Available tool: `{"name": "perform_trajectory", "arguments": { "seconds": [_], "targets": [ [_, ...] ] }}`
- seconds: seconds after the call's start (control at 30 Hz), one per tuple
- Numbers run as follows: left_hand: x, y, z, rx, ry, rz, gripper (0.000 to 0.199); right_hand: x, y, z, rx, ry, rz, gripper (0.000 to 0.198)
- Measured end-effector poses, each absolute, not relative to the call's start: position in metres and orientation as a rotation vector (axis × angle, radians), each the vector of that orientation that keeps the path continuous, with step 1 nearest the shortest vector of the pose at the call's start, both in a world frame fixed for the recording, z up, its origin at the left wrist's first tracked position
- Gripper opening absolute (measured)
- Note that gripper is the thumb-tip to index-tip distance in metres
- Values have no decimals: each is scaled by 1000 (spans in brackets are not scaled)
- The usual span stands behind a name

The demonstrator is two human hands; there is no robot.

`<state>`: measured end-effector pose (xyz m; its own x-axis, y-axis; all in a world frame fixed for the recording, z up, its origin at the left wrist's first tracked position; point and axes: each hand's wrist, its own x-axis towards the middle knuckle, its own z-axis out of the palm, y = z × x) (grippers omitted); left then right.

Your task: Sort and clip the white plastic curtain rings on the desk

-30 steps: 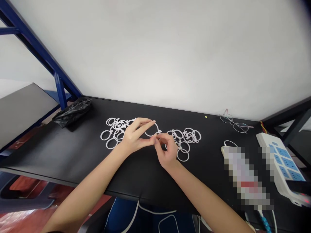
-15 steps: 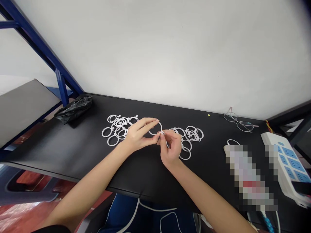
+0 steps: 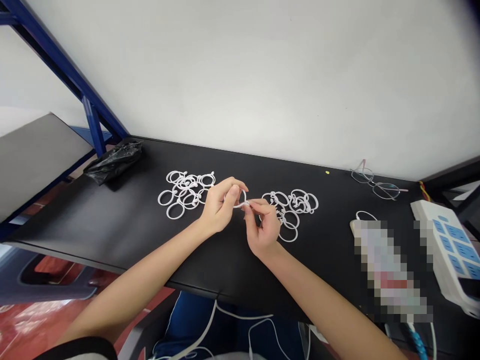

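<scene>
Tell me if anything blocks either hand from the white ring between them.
Nothing visible does: the left hand and right hand both hold the white ring. The left pile and right pile lie on the table.

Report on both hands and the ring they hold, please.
Left hand, right hand: both holding one ring. Ring: partly covered. Loose rings either side; no obstruction seen.
</scene>
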<state>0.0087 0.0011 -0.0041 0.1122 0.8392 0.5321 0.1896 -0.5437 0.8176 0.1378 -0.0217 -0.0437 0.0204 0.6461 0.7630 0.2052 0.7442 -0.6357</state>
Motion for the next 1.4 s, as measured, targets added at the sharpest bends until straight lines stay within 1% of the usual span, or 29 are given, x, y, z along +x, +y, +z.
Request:
{"name": "perform_trajectory", "arguments": {
  "seconds": [0.1, 0.23, 0.37, 0.57, 0.77, 1.03, 1.4],
  "targets": [
    [9, 2, -7, 1733, 986, 1496, 55, 138, -23, -42, -703, -1585, 399, 18],
    [7, 2, -9, 1677, 1005, 1543, 60, 140, -24, -37, -762, -1672, 429, 4],
    [6, 2, -10, 1631, 1019, 1535, 60, 141, -24, -34, -814, -1815, 378, 17],
    [6, 2, -11, 1541, 992, 1516, 59, 139, -22, -33, -805, -1940, 312, 24],
    [7, 0, -10, 1476, 892, 1500, 56, 138, -23, -36, -707, -1989, 246, 23],
    [6, -1, -10, 1556, 937, 1479, 56, 137, -24, -35, -651, -1975, 161, 20],
    [4, 1, -11, 1611, 950, 1508, 54, 135, -24, -37, -749, -2009, 70, 29]
  ]
}}
